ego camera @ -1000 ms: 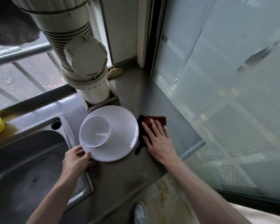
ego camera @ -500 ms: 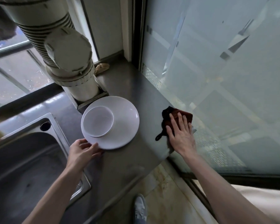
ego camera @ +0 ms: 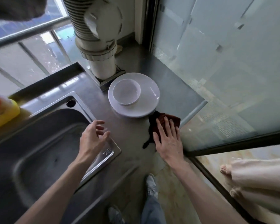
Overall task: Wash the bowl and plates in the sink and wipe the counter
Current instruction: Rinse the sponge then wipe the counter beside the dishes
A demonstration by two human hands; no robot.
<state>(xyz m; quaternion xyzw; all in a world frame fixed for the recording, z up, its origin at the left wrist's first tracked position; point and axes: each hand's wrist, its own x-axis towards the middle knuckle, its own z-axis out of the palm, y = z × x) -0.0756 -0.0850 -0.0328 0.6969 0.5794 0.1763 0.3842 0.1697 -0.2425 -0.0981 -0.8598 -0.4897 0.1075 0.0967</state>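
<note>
Under the flat fingers (ego camera: 166,126) of the right hand (ego camera: 168,141), a dark red cloth (ego camera: 152,122) is pressed onto the grey counter (ego camera: 176,88). These fingers are stretched out straight and close together, and nothing is gripped by them. A thin dark tail of the cloth is seen trailing back past the thumb side of the hand.

Just beyond the fingertips, at the far edge of the cloth, a white plate (ego camera: 145,109) is set on the counter. A white bowl (ego camera: 126,92) is stood upright on it, toward its left half. Whether more than one plate is stacked there cannot be told.

The left hand (ego camera: 91,138) is held above the counter at the right corner of the steel sink (ego camera: 86,107). Its fingers (ego camera: 99,127) are loosely spread and slightly curled, and nothing is held in them. The near rim of the plate lies ahead and to the right of these fingers, apart from them, while the sink basin is spread out to their left.

Beyond the plate, a thick white pipe (ego camera: 102,62) is seen rising from the counter. Far to the left of the left fingers, a blurred yellow object (ego camera: 3,115) is cut off by the frame edge. To the right of the right fingers, the counter is bordered by a frosted glass panel (ego camera: 217,62). Behind the hands, a pale shoe (ego camera: 150,185) is seen on the floor.
</note>
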